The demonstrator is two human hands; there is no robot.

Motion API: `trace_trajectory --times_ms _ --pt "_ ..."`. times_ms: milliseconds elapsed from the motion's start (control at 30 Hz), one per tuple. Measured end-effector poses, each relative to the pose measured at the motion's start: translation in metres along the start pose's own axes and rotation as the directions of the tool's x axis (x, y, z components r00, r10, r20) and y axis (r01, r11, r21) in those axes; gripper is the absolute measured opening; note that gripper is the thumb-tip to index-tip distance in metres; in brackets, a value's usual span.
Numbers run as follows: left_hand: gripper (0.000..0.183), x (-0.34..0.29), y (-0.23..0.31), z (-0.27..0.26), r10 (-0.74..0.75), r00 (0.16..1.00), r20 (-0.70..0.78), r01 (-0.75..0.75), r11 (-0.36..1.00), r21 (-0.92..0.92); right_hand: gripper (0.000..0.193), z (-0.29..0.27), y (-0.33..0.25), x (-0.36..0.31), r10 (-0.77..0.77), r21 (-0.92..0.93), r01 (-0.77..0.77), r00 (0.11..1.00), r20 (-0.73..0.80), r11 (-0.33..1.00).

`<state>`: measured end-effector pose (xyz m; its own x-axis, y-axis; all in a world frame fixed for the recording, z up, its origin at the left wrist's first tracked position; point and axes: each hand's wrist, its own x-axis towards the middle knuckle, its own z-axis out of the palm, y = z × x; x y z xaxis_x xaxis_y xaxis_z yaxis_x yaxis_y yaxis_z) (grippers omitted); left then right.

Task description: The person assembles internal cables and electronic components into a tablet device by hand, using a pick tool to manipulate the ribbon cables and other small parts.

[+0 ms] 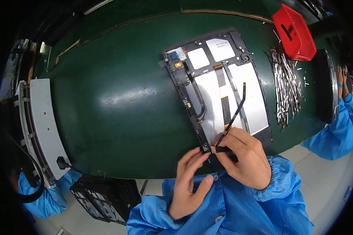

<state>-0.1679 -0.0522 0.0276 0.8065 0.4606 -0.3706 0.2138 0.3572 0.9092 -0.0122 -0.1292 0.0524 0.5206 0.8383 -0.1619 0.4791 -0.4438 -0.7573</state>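
An opened tablet housing [255, 94] with silver plates and dark edges lies tilted on the green table. My right hand [247, 158] is closed on slim black tweezers [222, 149], mostly hidden by the fingers, their tip at the housing's near left corner. From that corner a thin black flex cable [237, 111] rises across the silver plates, its far end lying loose. My left hand [190, 184] rests its stretched fingertips against the same corner, beside the small black connector part [205, 148]. Its thumb stands apart, with nothing held.
Right of the housing lies a heap of thin strips [286, 86], below a red plastic bin [296, 35]. A dark stack [326, 86] and a co-worker's blue sleeve [333, 131] are farther right. A grey fixture [47, 125] stands left; a black tray [106, 197] sits below the table's edge.
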Motion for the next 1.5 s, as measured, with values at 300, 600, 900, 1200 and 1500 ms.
trace_trajectory --times_ms 300,600,900,1200,1500 --pt "0.054 -0.008 -0.004 0.005 -0.015 1.0 0.018 0.015 1.0 -0.017 0.014 -0.001 0.0 0.0 0.036 0.039 -0.036 0.999 0.014 0.999" --pt "0.035 0.0 -0.017 0.003 0.104 0.994 -0.036 -0.106 0.992 -0.074 0.012 -0.002 0.003 0.001 -0.01 0.041 0.008 0.999 0.041 0.999" --pt "0.027 0.03 -0.017 0.004 0.253 0.951 -0.18 -0.238 0.966 0.099 0.015 0.001 0.001 -0.001 -0.009 0.059 0.007 0.999 0.046 0.998" --pt "0.029 0.039 -0.013 0.005 0.264 0.937 -0.227 -0.233 0.96 0.153 0.015 0.003 0.0 -0.003 0.039 0.06 -0.038 0.999 -0.021 0.997" --pt "0.019 0.032 -0.016 -0.003 0.219 0.954 -0.207 -0.227 0.974 -0.017 0.014 0.005 0.0 -0.003 0.04 0.096 -0.034 0.997 -0.063 0.995"
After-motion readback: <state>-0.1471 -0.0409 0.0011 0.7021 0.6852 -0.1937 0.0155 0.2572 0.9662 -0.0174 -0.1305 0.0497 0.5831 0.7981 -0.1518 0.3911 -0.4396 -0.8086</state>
